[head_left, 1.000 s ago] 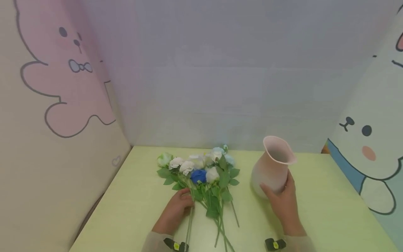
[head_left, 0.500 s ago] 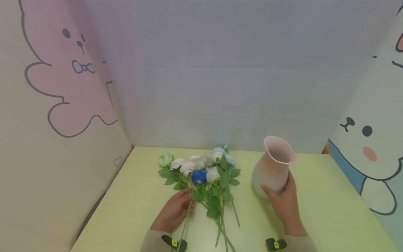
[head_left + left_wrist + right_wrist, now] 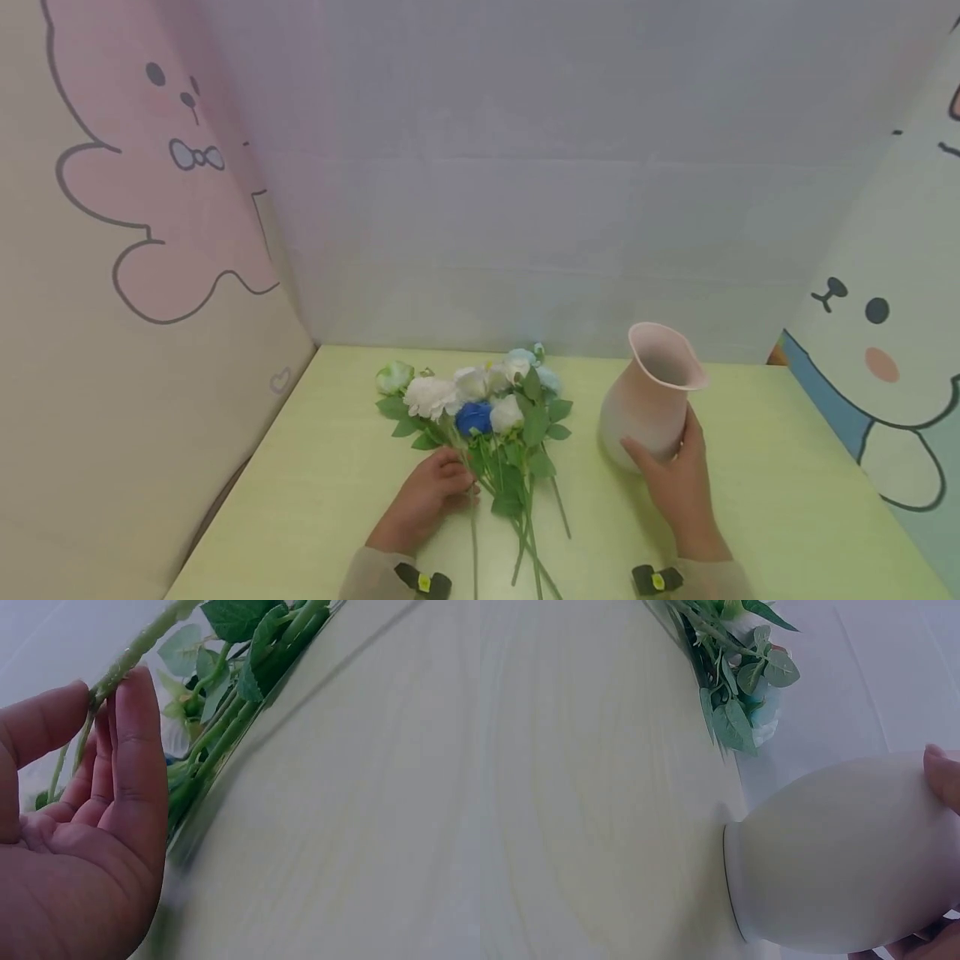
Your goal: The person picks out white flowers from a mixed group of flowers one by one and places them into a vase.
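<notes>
My left hand (image 3: 431,497) pinches the green stem (image 3: 139,646) of an artificial flower between thumb and fingertips, plain in the left wrist view. A white blossom (image 3: 430,397) tops that stem, which hangs down past the hand toward the front. Beside it lie several other flowers, among them a blue rose (image 3: 474,418), a white rose (image 3: 506,413) and a pale green bloom (image 3: 394,377). On the right, my right hand (image 3: 681,492) grips a pinkish-white vase (image 3: 637,417) with a flared mouth. Its base (image 3: 735,881) appears at or just above the tabletop; contact is unclear.
Loose stems (image 3: 528,542) cross each other toward the front of the pale yellow table (image 3: 285,500). A plain curtain (image 3: 480,167) closes off the back. Printed cartoon panels stand at the left (image 3: 172,250) and right (image 3: 877,367).
The pinched stem has swung to the right at its lower end. Its white blossom now sits in front of the other white ones, looking larger. The right hand and vase stay put.
</notes>
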The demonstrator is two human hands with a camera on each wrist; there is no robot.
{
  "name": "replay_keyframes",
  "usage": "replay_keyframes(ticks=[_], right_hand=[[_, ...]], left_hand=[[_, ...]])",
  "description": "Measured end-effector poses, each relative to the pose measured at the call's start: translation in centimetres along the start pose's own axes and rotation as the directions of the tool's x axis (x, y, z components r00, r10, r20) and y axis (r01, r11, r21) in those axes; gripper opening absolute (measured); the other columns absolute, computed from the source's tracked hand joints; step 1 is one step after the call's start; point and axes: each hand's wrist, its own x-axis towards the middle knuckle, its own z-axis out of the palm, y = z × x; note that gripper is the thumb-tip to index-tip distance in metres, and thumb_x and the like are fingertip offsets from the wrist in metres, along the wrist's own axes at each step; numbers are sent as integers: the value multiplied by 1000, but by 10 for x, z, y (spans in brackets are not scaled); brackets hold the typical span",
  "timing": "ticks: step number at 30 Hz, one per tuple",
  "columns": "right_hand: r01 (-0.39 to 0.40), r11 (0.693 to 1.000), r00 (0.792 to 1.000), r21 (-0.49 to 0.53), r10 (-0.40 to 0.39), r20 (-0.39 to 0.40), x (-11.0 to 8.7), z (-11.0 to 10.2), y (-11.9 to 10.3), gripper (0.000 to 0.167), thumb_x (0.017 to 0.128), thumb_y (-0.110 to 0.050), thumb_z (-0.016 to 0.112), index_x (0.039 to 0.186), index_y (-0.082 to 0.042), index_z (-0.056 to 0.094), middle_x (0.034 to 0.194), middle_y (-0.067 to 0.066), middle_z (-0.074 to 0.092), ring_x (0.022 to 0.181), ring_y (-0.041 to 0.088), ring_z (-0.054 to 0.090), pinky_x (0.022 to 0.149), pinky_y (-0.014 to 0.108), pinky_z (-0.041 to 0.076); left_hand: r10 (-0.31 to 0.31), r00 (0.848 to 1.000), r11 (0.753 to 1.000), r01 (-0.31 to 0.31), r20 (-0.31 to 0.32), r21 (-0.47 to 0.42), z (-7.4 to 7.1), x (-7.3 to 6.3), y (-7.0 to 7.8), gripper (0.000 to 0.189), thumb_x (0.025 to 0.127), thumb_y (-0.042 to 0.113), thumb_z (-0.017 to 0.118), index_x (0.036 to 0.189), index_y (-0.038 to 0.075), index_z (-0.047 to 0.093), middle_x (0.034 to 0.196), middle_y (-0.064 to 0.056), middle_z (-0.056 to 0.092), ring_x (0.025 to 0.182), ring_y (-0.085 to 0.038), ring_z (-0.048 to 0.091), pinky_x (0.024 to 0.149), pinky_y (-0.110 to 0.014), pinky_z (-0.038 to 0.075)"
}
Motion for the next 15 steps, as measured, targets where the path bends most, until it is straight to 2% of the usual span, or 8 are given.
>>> replay_keyframes(ticks=[2, 4, 6, 10, 15], right_hand=[[-3, 1000, 1000, -1, 3, 0, 0, 0, 0, 111, 85, -22, 88, 166, -12, 12, 158, 23, 33, 142, 42, 36, 114, 64, 30], [-7, 1000, 1000, -2, 7, 1, -1, 1, 1, 111, 85, -23, 88, 165, -11, 12, 158, 23, 33, 142, 42, 36, 114, 65, 30], [-11, 1000, 1000, 0, 11, 8, -1, 1, 1, 112, 85, -23, 88, 165, -11, 11, 158, 24, 32, 142, 44, 36, 114, 65, 30], [-10, 1000, 1000, 3, 10, 14, -1, 0, 1, 112, 85, -22, 88, 166, -12, 11, 159, 23, 32, 142, 43, 36, 114, 66, 30], [-10, 1000, 1000, 0, 10, 10, -1, 0, 0, 111, 85, -23, 87, 166, -12, 12, 159, 23, 32, 142, 42, 35, 115, 65, 29]], left_hand=[[10, 1000, 998, -8, -28, 55, 5, -1, 3, 36, 99, 7, 66, 127, -9, 49, 107, -15, 69, 96, -23, 68, 87, -39, 59], [16, 999, 998, -13, -50, 67, 11, -2, 7, 35, 99, 7, 67, 124, -10, 50, 107, -17, 68, 96, -23, 67, 88, -41, 59], [12, 998, 1000, -11, -61, 24, 17, -3, 12, 33, 98, 5, 67, 122, -10, 50, 105, -17, 67, 95, -24, 67, 89, -43, 60], [21, 997, 999, -25, -74, -48, 27, -5, 25, 28, 97, 6, 68, 117, -4, 51, 100, -11, 65, 94, -23, 67, 90, -45, 59], [62, 994, 996, -68, -93, -65, 38, -7, 42, 31, 96, 8, 70, 120, 0, 51, 101, -9, 63, 94, -25, 68, 89, -44, 60]])
